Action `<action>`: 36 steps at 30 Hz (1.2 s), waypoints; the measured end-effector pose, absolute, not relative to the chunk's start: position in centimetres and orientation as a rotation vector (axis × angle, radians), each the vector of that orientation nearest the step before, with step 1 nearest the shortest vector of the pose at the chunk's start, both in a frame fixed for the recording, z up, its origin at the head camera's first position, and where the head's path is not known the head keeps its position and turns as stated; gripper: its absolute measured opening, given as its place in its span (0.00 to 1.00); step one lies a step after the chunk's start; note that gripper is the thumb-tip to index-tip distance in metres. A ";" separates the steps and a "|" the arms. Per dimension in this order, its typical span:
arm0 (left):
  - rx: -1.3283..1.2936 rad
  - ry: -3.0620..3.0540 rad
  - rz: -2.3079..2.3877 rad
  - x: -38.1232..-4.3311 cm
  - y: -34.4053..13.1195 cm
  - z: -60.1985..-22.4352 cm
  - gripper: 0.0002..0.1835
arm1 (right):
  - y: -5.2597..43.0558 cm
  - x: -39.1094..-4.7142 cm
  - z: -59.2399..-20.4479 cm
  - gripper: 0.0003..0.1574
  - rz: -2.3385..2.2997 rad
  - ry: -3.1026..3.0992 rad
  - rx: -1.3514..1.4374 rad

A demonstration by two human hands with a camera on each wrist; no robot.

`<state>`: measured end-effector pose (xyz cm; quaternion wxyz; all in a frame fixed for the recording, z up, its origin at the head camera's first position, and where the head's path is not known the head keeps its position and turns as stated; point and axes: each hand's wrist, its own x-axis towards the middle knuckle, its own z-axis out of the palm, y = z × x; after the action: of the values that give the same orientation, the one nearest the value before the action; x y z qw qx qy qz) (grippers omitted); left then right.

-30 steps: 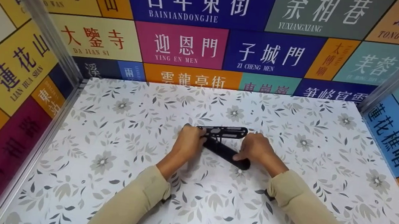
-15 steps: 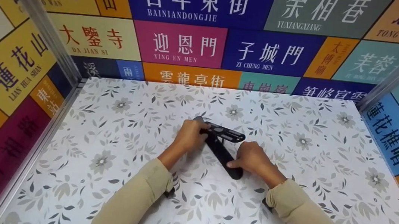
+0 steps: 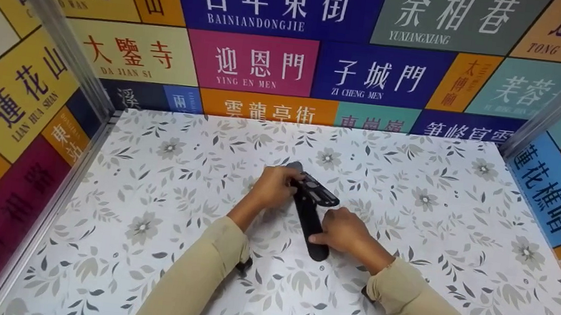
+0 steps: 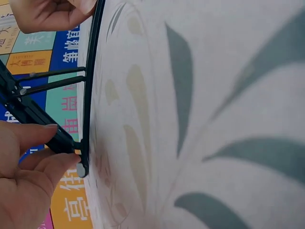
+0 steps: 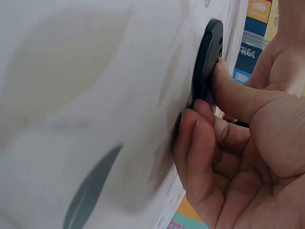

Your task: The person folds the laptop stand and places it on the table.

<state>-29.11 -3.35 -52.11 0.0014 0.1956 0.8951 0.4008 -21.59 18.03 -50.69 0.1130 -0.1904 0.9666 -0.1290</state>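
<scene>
A black folding stand (image 3: 310, 229) is spread into a V on the flowered tabletop, its hinged end away from me. One bar is solid and lies low; the slotted bar (image 3: 320, 191) rises above it. Thin struts (image 4: 55, 81) link the two in the left wrist view. My left hand (image 3: 277, 186) pinches the slotted bar close to the hinge between thumb and fingers. At the near, rounded end of the solid bar, my right hand (image 3: 345, 232) grips with the thumb on top and the fingers curled at its edge, as the right wrist view shows.
The white tabletop (image 3: 167, 271) carries a grey leaf and flower print. Upright panels (image 3: 249, 61) with coloured sign lettering stand behind it and at both sides, joined by metal corner posts (image 3: 79, 45).
The stand has turned clockwise, its near end swinging toward me and left. My right hand has moved with that end; my left hand has shifted slightly right and away.
</scene>
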 end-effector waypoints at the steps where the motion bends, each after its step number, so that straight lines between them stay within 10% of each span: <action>1: 0.626 2.804 1.266 -29.2 -3.3 -52.2 0.19 | 17.8 -21.4 -50.7 0.31 -0.366 2.839 -0.551; 23: 0.585 2.740 1.311 -29.2 -2.7 -52.0 0.21 | 16.5 -20.8 -50.9 0.33 -0.320 2.808 -0.498; 36: -0.299 1.365 2.082 -24.1 -4.9 -50.9 0.32 | 22.2 -25.0 -49.8 0.28 -1.512 1.925 -0.085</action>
<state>-24.08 -4.85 -50.92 0.3120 -0.1132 0.5173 0.7888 -24.98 22.24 -49.83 0.3392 -0.0326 0.7393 -0.5808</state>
